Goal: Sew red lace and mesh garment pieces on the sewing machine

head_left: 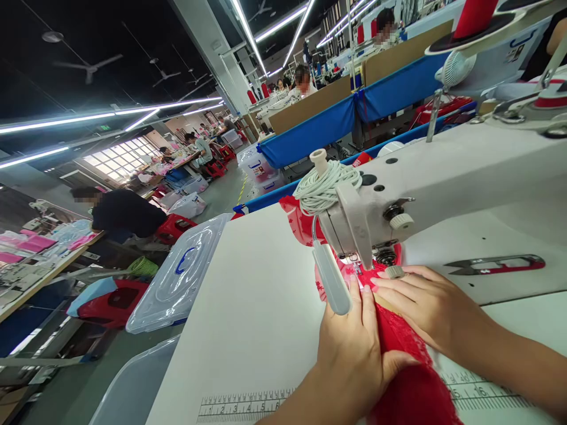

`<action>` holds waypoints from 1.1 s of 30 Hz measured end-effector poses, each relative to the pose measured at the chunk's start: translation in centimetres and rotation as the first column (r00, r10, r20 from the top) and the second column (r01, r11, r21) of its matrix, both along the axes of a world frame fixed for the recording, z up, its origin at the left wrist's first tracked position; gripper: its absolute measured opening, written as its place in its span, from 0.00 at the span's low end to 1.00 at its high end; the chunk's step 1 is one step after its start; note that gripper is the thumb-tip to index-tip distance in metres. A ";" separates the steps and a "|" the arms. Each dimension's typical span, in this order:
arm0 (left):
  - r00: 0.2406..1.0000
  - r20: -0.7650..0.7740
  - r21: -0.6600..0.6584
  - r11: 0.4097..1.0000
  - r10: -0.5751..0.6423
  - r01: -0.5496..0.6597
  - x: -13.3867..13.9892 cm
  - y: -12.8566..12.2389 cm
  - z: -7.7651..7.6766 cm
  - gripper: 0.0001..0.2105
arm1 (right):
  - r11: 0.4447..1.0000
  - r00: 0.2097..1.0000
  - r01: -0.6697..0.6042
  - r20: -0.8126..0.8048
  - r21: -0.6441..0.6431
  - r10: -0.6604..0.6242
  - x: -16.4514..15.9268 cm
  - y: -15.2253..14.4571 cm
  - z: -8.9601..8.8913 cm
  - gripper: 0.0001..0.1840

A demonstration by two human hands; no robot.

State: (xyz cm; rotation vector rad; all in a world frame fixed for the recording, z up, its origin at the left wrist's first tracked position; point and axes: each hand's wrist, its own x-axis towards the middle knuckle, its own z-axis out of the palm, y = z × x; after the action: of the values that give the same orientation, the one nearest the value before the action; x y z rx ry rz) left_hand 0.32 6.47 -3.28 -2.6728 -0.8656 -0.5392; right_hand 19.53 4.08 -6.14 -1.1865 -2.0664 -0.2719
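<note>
Red lace-edged fabric (401, 378) lies under the needle area of a white sewing machine (443, 171) and trails toward me. My left hand (349, 348) rests palm down on the fabric, with its visible fingers stretched toward the presser foot (357, 267) and its thumb out to the right across the cloth. From the right, my right hand (432, 304) lies over the fabric's edge beside the needle area. Its fingers are extended close together and its thumb is hidden. A tan strip shows along the lace between the hands. Part of the stitching spot is covered by a grey lamp (332, 277).
Thread snips (496, 264) rest against the machine. A coil of pale cord (328, 186) hangs on its head. Printed ruler marks (243, 406) run along the white table (248, 295). Left of it stands a lidded clear bin (181, 271). Other people sit at machines beyond.
</note>
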 end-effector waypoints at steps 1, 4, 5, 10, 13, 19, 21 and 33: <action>1.000 -0.002 -0.011 1.000 0.000 0.000 0.0 0.1 0.0 0.45 | 1.000 1.000 0.008 0.004 -0.008 -0.008 0.0 0.0 -0.1 0.20; 1.000 -0.006 -0.033 0.999 0.007 -0.007 0.0 0.3 0.0 0.44 | 0.999 1.000 0.008 0.009 -0.037 -0.007 0.1 0.1 -0.1 0.22; 1.000 -0.004 -0.042 0.999 0.011 -0.011 0.0 0.3 0.1 0.44 | 0.999 1.000 0.002 0.008 -0.044 -0.002 0.1 0.2 -0.1 0.22; 1.000 0.021 -0.125 0.992 0.014 -0.012 -0.1 -0.1 0.9 0.43 | 0.999 0.999 -0.017 0.031 -0.052 0.018 0.3 0.2 0.2 0.28; 0.999 0.028 -0.135 0.991 -0.014 0.018 -0.1 -0.4 1.3 0.42 | 0.998 0.997 -0.016 0.068 -0.059 0.020 0.5 0.1 0.2 0.33; 0.999 0.041 -0.066 0.998 0.003 0.000 0.1 -0.7 1.0 0.39 | 0.998 0.992 -0.025 0.120 -0.052 0.031 0.6 -0.2 0.1 0.35; 0.999 0.038 -0.057 0.998 0.003 -0.001 0.1 -0.7 1.0 0.39 | 0.998 0.993 -0.019 0.117 -0.066 0.027 0.6 -0.2 0.1 0.35; 0.999 0.046 -0.063 0.998 -0.014 0.017 0.3 -0.5 1.1 0.38 | 0.997 0.994 -0.015 0.105 -0.077 0.023 0.4 0.0 0.7 0.34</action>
State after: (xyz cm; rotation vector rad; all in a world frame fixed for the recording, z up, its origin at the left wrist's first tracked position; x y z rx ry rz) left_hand 0.60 5.99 -2.13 -2.7362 -0.8900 -0.5876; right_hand 19.97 4.04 -5.47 -1.2208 -2.1958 -0.2540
